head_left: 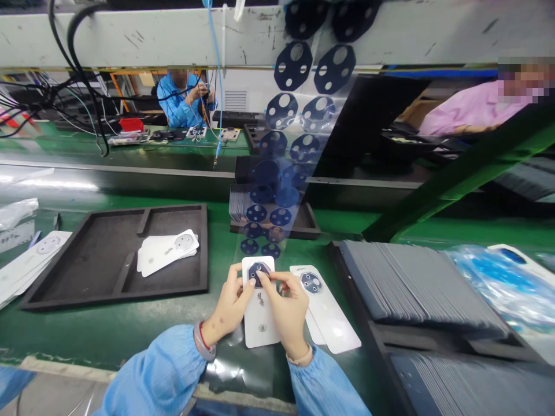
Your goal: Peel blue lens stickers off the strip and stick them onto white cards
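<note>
My left hand (229, 306) grips the left edge of a white phone back cover (261, 320) lying on the green mat, thumb up by its camera opening. My right hand (286, 309) pinches a dark octagonal sticker (259, 273) with round holes, pressing it over the cover's camera area. A clear film strip (286, 162) carrying several of these dark stickers hangs down from above to just behind the cover. A second white cover (329, 320) with a sticker fitted lies just to the right, partly under my right hand.
A black foam tray (87, 271) at left holds a few white covers (167, 251). More white covers (26, 263) lie at far left. Trays of stacked grey covers (411, 289) fill the right. Other people in blue and pink work beyond the conveyor.
</note>
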Motion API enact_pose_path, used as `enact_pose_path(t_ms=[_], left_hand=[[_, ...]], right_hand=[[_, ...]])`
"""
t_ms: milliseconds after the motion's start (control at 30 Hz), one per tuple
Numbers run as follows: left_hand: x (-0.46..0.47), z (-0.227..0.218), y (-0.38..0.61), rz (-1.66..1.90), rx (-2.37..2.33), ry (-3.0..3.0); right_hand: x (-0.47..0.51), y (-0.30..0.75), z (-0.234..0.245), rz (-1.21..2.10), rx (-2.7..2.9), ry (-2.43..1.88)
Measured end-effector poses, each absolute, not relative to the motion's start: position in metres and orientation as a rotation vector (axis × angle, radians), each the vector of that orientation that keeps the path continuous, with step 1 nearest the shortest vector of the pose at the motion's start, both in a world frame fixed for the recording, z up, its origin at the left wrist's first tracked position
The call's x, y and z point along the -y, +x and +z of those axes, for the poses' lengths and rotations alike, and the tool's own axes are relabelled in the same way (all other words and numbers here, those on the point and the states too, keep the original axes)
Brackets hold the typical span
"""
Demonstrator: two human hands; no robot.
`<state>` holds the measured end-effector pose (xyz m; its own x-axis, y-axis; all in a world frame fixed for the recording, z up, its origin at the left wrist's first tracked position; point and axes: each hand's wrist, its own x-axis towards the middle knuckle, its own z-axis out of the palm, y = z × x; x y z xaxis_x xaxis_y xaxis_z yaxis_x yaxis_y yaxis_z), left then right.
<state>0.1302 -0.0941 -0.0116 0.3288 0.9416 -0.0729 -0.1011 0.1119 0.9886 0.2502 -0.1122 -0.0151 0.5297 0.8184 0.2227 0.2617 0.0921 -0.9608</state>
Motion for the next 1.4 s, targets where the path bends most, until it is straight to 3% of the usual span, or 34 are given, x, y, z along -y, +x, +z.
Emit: enact_pose_path(t_ms=[133, 300, 433, 767, 933, 1033, 1167, 1400], left_hand=[[0.092, -0.015, 0.13, 0.994, -0.947, 1.148], [0.088, -0.016, 0.13, 0.933, -0.961, 1.211], [0.086, -0.016, 0.131, 0.878, -0.972, 1.191], [0.087, -0.017, 0.131, 0.992, -0.846, 1.089], [0.087, -0.016, 0.127, 1.172, -0.892, 1.535], [0.07, -0.025, 0.122, 1.399, -1.109, 1.704], [0.042, -0.043, 0.121, 1.369, -1.158, 1.572], [0.026, -0.048, 0.112, 1.127, -1.077, 1.361]], right_hand=[[0.109, 0.249, -0.013, 0.409, 0.973, -1.469], [0.103, 0.253, -0.015, 0.882, 0.933, -1.299], [0.101, 0.257, -0.017, 0.958, 0.918, -1.244], [0.157, 0.248, -0.02, 0.543, 1.531, -1.639], [0.17, 0.284, -0.035, 0.149, 1.512, -1.773], [0.164, 0.326, -0.055, 0.088, 1.436, -1.917], [0.145, 0.353, -0.069, 0.043, 1.424, -1.957], [0.061, 0.314, 0.002, 0.565, 1.05, -1.447]])
